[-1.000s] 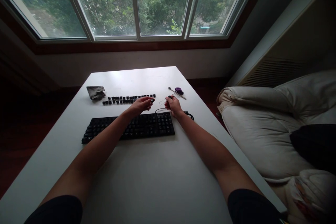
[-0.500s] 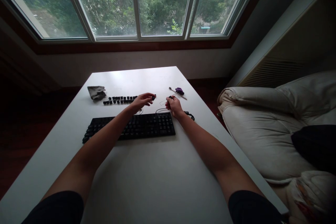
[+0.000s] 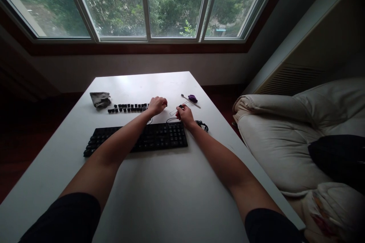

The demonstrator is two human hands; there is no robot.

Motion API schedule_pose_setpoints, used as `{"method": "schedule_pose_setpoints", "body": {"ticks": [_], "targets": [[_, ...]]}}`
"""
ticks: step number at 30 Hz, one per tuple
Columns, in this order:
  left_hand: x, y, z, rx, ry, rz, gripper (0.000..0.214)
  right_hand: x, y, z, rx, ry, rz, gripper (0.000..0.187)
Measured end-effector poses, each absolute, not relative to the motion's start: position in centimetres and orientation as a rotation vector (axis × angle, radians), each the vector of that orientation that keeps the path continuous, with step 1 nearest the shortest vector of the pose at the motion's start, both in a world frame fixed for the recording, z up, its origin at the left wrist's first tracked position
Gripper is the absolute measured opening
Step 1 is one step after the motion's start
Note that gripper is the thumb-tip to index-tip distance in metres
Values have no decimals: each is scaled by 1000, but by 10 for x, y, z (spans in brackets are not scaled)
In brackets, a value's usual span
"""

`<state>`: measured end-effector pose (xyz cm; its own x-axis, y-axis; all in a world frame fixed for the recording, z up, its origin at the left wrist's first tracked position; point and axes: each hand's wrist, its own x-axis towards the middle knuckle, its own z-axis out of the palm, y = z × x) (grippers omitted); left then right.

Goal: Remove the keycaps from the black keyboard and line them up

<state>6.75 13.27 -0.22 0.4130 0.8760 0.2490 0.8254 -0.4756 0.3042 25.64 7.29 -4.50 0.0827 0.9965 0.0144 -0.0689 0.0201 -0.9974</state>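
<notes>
- Keyboard (image 3: 159, 138) is laid on the near side of both hands, on the white counter (image 3: 159, 197); long axis run left to right, right end set slightly farther.
- Its middle is crossed over by the left forearm, so part of the keys is hidden.
- Two rows of loose keycaps (image 3: 128, 106) are set out past the keyboard's far edge, roughly parallel to it.
- Left hand (image 3: 157, 105) is placed at the visible right end of these rows and is clearly the nearer one to them; its fingers are curled and turned down. Whether a keycap is held: cannot be told, fingertips hidden.
- Right hand (image 3: 184, 114) is held beyond the keyboard's far right corner; a small dark wire-looped tool (image 3: 180, 106) is pinched in its fingers, a thin loop projected to the left, toward the left hand. Hands are apart, with a narrow gap between.
- Brush (image 3: 194, 103) and purple item (image 3: 192, 98) are noted just beyond the right hand; grey cloth (image 3: 100, 100) is seen at far left.
</notes>
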Motion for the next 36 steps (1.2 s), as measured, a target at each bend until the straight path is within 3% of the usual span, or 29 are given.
{"method": "schedule_pose_setpoints", "body": {"ticks": [7, 30, 36], "targets": [[67, 136, -11, 2611, 1524, 452, 19, 257, 73, -49, -1163, -1151, 1153, 30], [51, 120, -8, 2488, 1564, 677, 20, 255, 71, -44, -1195, -1149, 1170, 34], [36, 104, -4, 2433, 1612, 677, 22, 259, 70, -33, -1203, -1291, 1091, 25]]}}
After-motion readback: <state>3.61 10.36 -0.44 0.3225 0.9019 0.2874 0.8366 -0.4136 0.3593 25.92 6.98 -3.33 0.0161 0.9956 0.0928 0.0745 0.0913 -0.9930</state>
